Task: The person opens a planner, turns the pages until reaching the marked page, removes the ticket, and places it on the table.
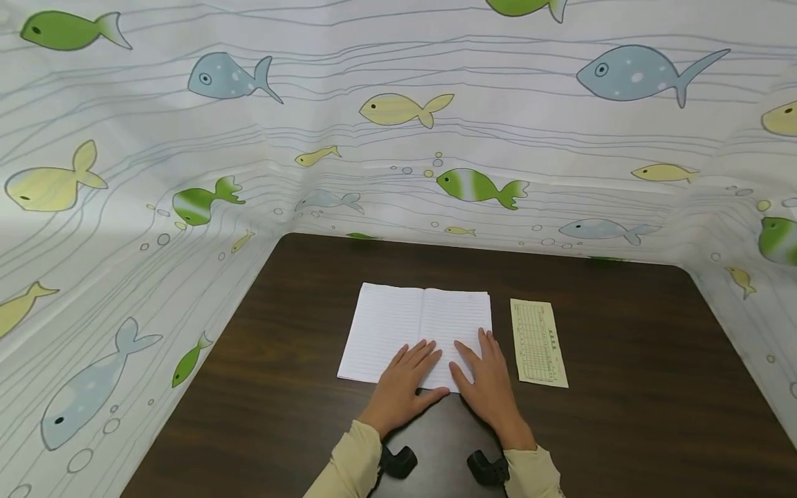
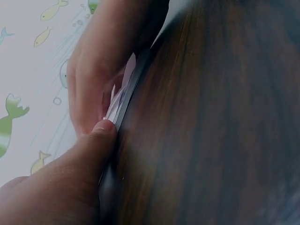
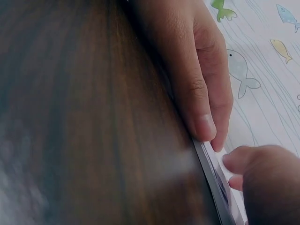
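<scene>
A white notebook lies open on the dark table, its lined pages facing up. My left hand rests flat near the lower middle, fingers on the pages and thumb by the bottom edge. On the lower part of the right page rests my right hand, fingers spread and straight. In the left wrist view the left thumb lies at the notebook edge. The right wrist view shows the page edges between both hands. Neither hand grips anything. The palms' undersides are hidden.
A yellowish printed slip with a grid lies right of the notebook. Dark wood table extends around both. A white sheet with fish drawings rises behind and along both sides. Black wrist devices sit by the sleeves.
</scene>
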A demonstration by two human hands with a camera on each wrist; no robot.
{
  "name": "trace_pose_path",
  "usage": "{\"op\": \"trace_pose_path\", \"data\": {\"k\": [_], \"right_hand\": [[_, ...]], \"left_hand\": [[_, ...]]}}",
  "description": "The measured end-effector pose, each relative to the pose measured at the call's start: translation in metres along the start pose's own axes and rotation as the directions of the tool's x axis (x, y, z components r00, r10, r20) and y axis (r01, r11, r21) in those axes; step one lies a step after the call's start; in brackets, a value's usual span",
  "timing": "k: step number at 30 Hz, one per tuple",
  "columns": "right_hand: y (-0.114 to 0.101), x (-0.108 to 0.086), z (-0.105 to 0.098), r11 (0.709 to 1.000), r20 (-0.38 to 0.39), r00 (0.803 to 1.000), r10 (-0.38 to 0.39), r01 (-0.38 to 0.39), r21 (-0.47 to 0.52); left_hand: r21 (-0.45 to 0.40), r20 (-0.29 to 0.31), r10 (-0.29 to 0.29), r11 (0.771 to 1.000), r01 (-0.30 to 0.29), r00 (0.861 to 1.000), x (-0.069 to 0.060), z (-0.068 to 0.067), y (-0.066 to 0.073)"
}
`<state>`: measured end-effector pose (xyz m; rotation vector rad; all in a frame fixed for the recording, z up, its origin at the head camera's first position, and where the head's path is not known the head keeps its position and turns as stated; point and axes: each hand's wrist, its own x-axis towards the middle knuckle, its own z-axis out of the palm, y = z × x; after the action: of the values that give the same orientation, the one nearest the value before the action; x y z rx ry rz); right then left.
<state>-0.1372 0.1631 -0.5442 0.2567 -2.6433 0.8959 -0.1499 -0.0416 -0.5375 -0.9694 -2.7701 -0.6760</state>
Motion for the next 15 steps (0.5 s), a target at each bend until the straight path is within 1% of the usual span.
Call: {"op": "trace_pose_path", "data": {"k": [2, 4, 5, 6, 7, 8, 9, 10, 11, 12, 13, 14, 15], "right_hand": [[0.001, 0.000, 0.000, 1.000, -0.006, 1.000, -0.005, 0.005, 0.001], [0.001, 0.000, 0.000, 1.000, -0.003, 1.000, 0.010, -0.010, 0.021], [0.000, 0.000, 0.000, 0.999, 0.000, 1.000, 0.022, -0.022, 0.035], [0.000, 0.000, 0.000, 0.998, 0.005, 0.999, 0.035, -0.035, 0.052], [0.000, -0.001, 0.000, 0.997, 0.013, 0.999, 0.050, -0.051, 0.066], [-0.001, -0.001, 0.000, 0.994, 0.021, 0.998, 0.065, -0.067, 0.082], [-0.001, -0.001, -0.001, 0.992, 0.030, 0.996, 0.082, -0.085, 0.095], [-0.001, 0.000, -0.001, 0.990, 0.037, 0.995, 0.093, -0.096, 0.101], [-0.002, 0.000, -0.001, 0.989, 0.042, 0.994, 0.104, -0.108, 0.105], [-0.002, 0.000, -0.001, 0.987, 0.048, 0.993, 0.112, -0.117, 0.107], [-0.001, 0.000, -0.002, 0.987, 0.053, 0.991, 0.119, -0.124, 0.105], [-0.001, 0.000, -0.002, 0.986, 0.057, 0.991, 0.125, -0.130, 0.103], [0.000, 0.000, -0.003, 0.985, 0.060, 0.989, 0.132, -0.138, 0.100]], "left_hand": [[0.004, -0.013, -0.006, 1.000, 0.006, 1.000, 0.000, -0.002, -0.002], [0.002, -0.038, -0.039, 0.999, 0.039, 0.998, -0.001, -0.007, -0.005], [0.002, -0.064, -0.069, 0.998, 0.069, 0.996, -0.002, -0.011, -0.008], [0.001, -0.094, -0.115, 0.993, 0.116, 0.989, -0.003, -0.015, -0.012], [-0.012, -0.124, -0.178, 0.984, 0.178, 0.976, -0.005, -0.019, -0.016], [-0.022, -0.161, -0.245, 0.969, 0.245, 0.956, -0.007, -0.025, -0.020], [-0.042, -0.197, -0.317, 0.948, 0.315, 0.928, -0.009, -0.030, -0.024], [-0.069, -0.229, -0.391, 0.920, 0.386, 0.891, -0.011, -0.035, -0.027], [-0.098, -0.255, -0.460, 0.887, 0.451, 0.850, -0.012, -0.040, -0.029], [-0.129, -0.271, -0.525, 0.851, 0.510, 0.807, -0.014, -0.045, -0.031], [-0.159, -0.279, -0.577, 0.816, 0.556, 0.767, -0.015, -0.050, -0.032], [-0.190, -0.282, -0.620, 0.784, 0.591, 0.732, -0.016, -0.054, -0.032], [-0.226, -0.278, -0.653, 0.757, 0.613, 0.704, -0.017, -0.057, -0.031]]}}
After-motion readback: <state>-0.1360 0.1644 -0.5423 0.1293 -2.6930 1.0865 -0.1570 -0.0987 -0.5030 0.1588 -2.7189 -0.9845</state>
